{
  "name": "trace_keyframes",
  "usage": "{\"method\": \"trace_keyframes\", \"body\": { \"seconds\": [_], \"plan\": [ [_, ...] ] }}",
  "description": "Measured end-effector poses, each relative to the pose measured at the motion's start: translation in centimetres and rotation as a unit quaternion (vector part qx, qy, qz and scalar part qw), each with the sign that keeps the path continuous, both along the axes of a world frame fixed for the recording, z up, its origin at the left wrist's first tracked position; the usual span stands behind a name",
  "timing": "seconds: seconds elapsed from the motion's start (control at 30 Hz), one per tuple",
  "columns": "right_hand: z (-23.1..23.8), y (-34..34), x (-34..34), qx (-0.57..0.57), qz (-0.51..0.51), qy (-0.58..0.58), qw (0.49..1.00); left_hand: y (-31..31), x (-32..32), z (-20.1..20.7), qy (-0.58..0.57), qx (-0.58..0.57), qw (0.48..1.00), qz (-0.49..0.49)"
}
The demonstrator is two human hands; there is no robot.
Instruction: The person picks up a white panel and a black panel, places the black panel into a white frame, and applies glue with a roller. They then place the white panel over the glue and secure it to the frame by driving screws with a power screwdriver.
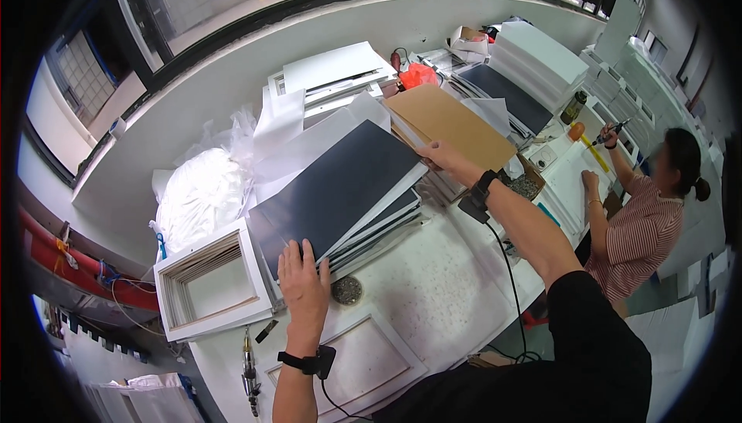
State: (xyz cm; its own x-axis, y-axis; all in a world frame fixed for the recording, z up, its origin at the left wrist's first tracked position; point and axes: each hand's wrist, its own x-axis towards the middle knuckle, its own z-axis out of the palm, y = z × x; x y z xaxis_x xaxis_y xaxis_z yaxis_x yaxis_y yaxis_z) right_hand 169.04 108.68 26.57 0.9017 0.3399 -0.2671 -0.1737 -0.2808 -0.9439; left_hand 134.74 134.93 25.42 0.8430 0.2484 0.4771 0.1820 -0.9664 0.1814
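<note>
A dark grey rectangular panel (340, 183) lies askew on top of a stack of similar dark and white panels (386, 226). My left hand (304, 280) rests on its near left corner, fingers stretched out over the dark surface. At the far right corner, my right hand (443, 157) pinches the panel's edge between thumb and fingers. White translucent sheets (290, 159) stick out from behind the panel. Beside my right hand is a brown board (448, 125) on another pile. Both wrists wear black bands with small cabled boxes.
White frames (207, 280) are stacked at the left, beside a white plastic bag (205, 191). A small dish of screws (346, 290), another white frame (363, 357) and a power screwdriver (249, 373) lie nearer. At the right a co-worker (638, 214) holds a tool.
</note>
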Motion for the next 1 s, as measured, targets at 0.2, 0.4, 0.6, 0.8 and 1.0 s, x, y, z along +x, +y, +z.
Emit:
{"method": "trace_keyframes", "body": {
  "seconds": [0.2, 0.4, 0.6, 0.8, 1.0],
  "plan": [
    [6.7, 1.6, 0.5, -0.006, 0.043, -0.117, 0.992, 0.3, -0.3, 0.0, -0.001, -0.02, 1.0, -0.002],
    [10.5, 3.3, -1.1, 0.143, 0.08, 0.008, 0.986, 0.3, -1.2, 0.3, -0.007, -0.058, 0.998, 0.0],
    [15.0, 4.5, -2.3, 0.003, 0.168, 0.004, 0.986, 0.6, -1.1, -0.3, -0.018, -0.064, 0.998, -0.006],
    [15.6, 5.3, -1.9, 0.06, 0.163, -0.043, 0.984, -1.1, -3.4, -1.0, -0.045, -0.116, 0.992, 0.003],
    [17.1, 3.3, 0.4, 0.142, 0.072, -0.243, 0.957, -3.7, -6.6, -1.2, -0.087, -0.159, 0.983, 0.005]
  ]
}}
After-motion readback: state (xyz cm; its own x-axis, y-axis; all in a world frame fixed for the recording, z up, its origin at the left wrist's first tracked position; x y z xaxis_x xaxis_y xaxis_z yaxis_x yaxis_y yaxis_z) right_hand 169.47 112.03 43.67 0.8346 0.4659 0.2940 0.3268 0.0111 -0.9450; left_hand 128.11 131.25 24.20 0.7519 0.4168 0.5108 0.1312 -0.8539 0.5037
